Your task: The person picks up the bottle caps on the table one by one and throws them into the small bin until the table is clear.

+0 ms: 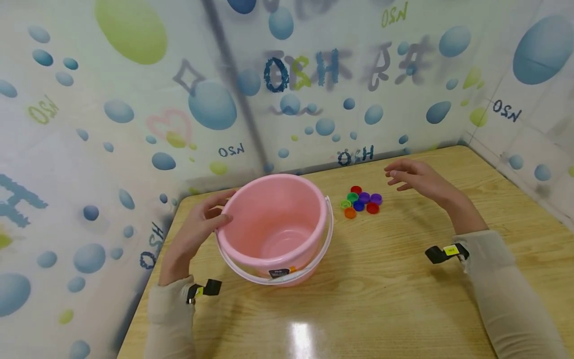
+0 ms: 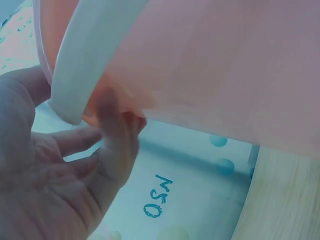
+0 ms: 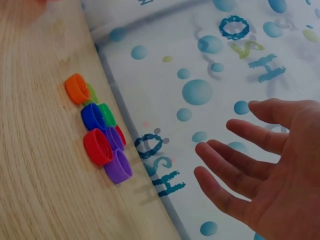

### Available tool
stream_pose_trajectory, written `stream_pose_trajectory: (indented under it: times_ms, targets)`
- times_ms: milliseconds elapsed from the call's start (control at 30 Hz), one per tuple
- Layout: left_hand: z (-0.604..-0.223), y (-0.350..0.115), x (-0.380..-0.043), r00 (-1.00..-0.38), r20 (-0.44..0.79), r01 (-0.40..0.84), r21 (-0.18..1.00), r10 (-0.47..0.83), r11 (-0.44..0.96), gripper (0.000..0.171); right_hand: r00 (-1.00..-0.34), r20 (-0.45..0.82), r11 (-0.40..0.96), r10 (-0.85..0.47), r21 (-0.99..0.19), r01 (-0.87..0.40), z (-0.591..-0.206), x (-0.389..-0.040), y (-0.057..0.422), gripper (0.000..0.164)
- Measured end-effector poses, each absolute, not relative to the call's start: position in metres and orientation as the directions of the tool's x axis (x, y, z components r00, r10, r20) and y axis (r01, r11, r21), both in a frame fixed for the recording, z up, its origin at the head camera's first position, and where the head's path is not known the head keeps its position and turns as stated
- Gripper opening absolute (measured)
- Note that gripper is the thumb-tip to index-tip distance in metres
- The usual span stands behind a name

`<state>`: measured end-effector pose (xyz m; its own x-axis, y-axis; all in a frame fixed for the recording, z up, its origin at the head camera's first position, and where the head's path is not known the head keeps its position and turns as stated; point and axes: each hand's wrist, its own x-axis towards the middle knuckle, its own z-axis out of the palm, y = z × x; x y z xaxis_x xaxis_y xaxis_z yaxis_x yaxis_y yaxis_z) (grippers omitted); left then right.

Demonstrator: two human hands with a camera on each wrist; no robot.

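Observation:
A pink plastic bucket [image 1: 273, 219] with a white handle [image 1: 329, 229] leans toward the viewer, its mouth facing up and forward. My left hand [image 1: 199, 227] grips its rim at the left, the thumb over the edge and the fingers behind the outer wall. In the left wrist view those fingers [image 2: 117, 140] bend against the pink wall [image 2: 210, 65]. To the right of the bucket lies a cluster of several coloured bottle caps, among them an orange cap [image 3: 77, 89] and a red cap [image 3: 97, 147]. My right hand [image 1: 417, 178] hovers right of the caps, its fingers loosely spread and holding nothing.
The wooden table [image 1: 381, 299] reaches back to a wall covering [image 1: 314, 144] printed with blue and green drops. This covering also stands close along the left side. A pale wall [image 1: 529, 129] borders the table's right edge.

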<state>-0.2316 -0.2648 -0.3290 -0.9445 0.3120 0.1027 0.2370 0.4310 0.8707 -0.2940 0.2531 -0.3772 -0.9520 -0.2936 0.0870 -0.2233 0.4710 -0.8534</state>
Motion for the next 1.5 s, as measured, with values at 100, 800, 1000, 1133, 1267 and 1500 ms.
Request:
stream_pose_trajectory:
  times_ms: [100, 800, 1000, 1133, 1267, 1500]
  targets:
    - [-0.328, -0.263, -0.232, -0.953, 0.084, 0.204, 0.888, 0.291, 0.412, 0.048, -0.953, 0.082, 0.469, -0.291, -0.856, -0.217, -0.378, -0.294, 0.253, 0.042]
    - [-0.327, -0.263, -0.231, -0.95, 0.068, 0.181, 0.914, 0.304, 0.363, 0.052, -0.948, 0.078, 0.496, -0.308, -0.837, -0.23, -0.386, -0.299, 0.251, 0.044]
    - [-0.327, -0.263, -0.231, -0.951, 0.055, 0.172, 0.912, 0.303, 0.374, 0.053, -0.947, 0.112, 0.512, -0.3, -0.819, -0.259, -0.392, -0.299, 0.247, 0.04]
    - [-0.326, -0.263, -0.231, -0.958, 0.04, 0.15, 0.914, 0.284, 0.377, 0.052, -0.947, 0.11, 0.539, -0.301, -0.8, -0.264, -0.399, -0.302, 0.246, 0.039]
    - [-0.326, -0.262, -0.231, -0.962, 0.029, 0.136, 0.914, 0.273, 0.382, 0.051, -0.943, 0.084, 0.58, -0.322, -0.77, -0.266, -0.41, -0.307, 0.246, 0.041]
    - [-0.324, -0.261, -0.23, -0.967, -0.004, 0.101, 0.914, 0.255, 0.394, 0.05, -0.949, 0.044, 0.615, -0.313, -0.751, -0.238, -0.425, -0.313, 0.248, 0.044]
